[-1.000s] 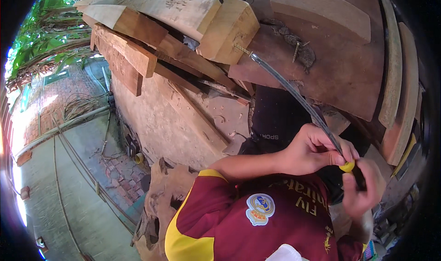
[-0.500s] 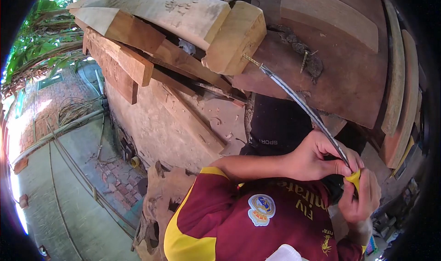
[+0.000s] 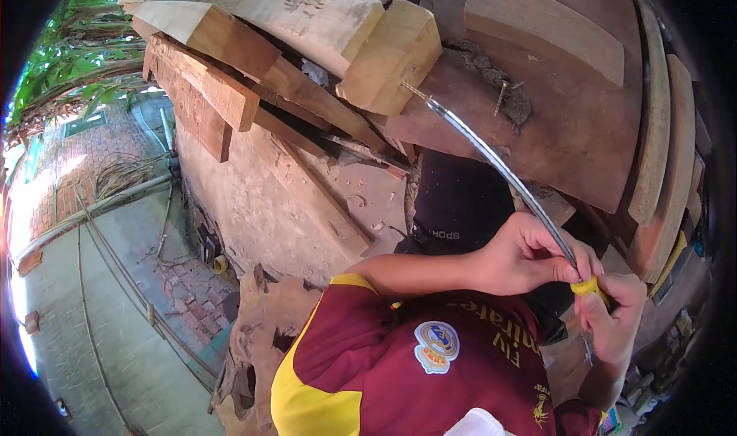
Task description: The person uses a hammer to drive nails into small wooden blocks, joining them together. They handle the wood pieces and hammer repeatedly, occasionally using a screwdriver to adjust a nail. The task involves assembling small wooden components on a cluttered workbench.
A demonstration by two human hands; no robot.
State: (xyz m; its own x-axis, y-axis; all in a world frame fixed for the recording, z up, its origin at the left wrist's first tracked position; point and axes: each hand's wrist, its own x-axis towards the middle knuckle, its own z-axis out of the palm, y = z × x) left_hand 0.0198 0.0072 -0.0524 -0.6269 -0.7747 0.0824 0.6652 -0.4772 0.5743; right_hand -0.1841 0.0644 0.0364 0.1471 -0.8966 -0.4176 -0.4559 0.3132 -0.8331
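Observation:
A long screwdriver (image 3: 491, 156) with a thin metal shaft and a yellow handle (image 3: 584, 286) slants across the view. My left hand (image 3: 530, 255) is closed around the shaft just above the handle. The fingers and thumb of my right hand (image 3: 614, 309) grip the yellow handle, partly covering it. At the far end, the tip meets a brass-coloured screw (image 3: 414, 90). That screw stands partly driven into the side of a pale wood block (image 3: 391, 56). The block sits against the end of a long curved timber (image 3: 307, 21).
Several cut timbers (image 3: 203, 83) are stacked at the upper left. A loose screw (image 3: 500, 98) lies on the brown board (image 3: 568, 144) beside a dark clump. Curved planks (image 3: 666, 167) lean along the right. A rough stump (image 3: 265, 336) stands left of my body.
My right hand has shifted slightly right and turned on the handle, its grip now different. The screwdriver's tip and the screw still meet. My left hand has stayed nearly in place.

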